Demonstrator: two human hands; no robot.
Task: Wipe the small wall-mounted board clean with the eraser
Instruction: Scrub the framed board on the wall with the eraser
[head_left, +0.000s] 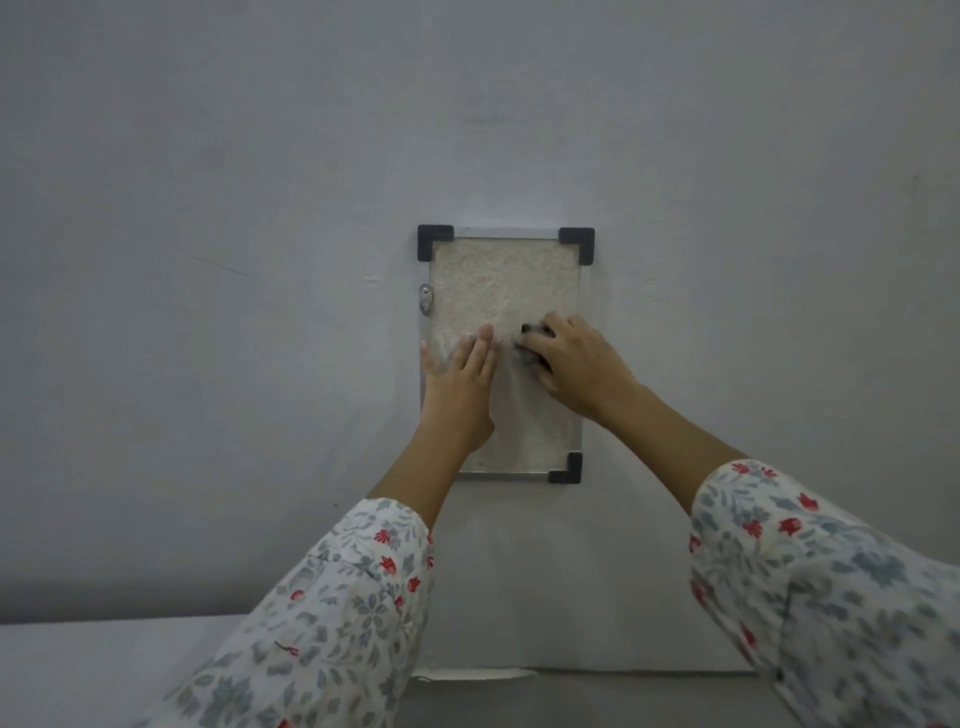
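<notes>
Up on the pale wall hangs one small board (504, 291), its speckled off-white face framed in metal with three black corner caps showing. Left hand (460, 379) presses flat, fingers straight, on its lower left; right hand (576, 364) grips one dark eraser (531, 343) mid-board.

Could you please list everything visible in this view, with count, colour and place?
Board: one, speckled beige face in a silver frame, on the wall at centre.
Corner caps: three visible, black, on the board's corners; the lower left one is hidden.
Hanger tab: one, silver, on the board's left edge.
Eraser: one, dark, on the board under the right hand.
Wall: grey-white.
Sleeves: two, white floral.
Left hand: flat on the board.
Right hand: grips the eraser.
</notes>
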